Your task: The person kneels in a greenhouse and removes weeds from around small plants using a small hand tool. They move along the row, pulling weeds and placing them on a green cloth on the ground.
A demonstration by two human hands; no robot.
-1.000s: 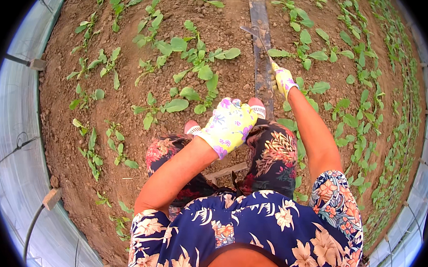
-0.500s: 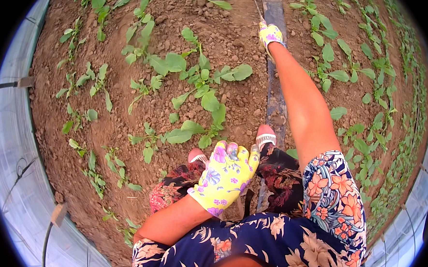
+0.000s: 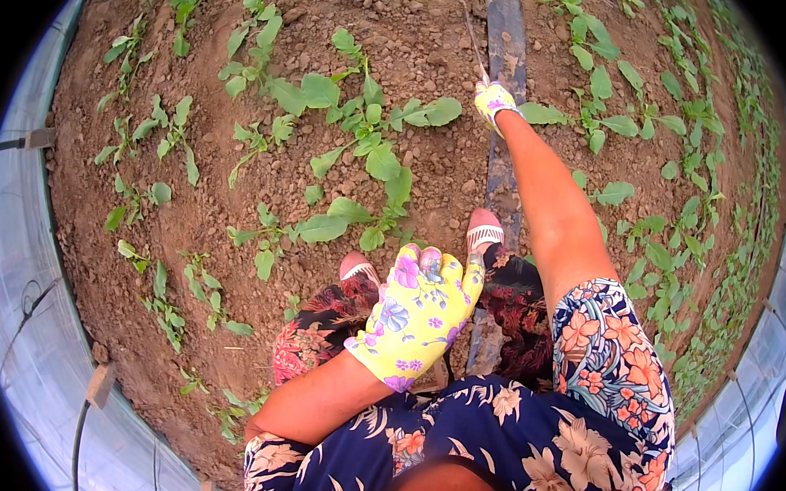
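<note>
My right hand (image 3: 495, 103), in a yellow floral glove, reaches far forward with its fingers wrapped round a hand hoe (image 3: 473, 41). Only the hoe's thin metal neck shows beyond the glove; its blade cannot be made out. Beneath and beside this hand runs a dark, soil-dusted strip (image 3: 508, 38). Close to my lap, my left hand (image 3: 414, 318) wears a matching glove. Its fingers are curled and held together, and whatever they may hold is hidden. Leafy green seedlings (image 3: 382, 162) grow from the brown soil (image 3: 440, 186) ahead of my feet.
My pink shoes (image 3: 483, 230) stand on the soil, one on each side of my left hand's fingers. More seedlings (image 3: 601, 83) line the right side, denser toward the edge. Translucent plastic sheeting (image 3: 29, 226) borders the bed at left, with a wooden block (image 3: 99, 385) against it.
My right hand has drawn back slightly toward me with the hoe. The hoe's blade, earlier seen at the top edge, no longer shows clearly. My left hand stays curled near my lap.
</note>
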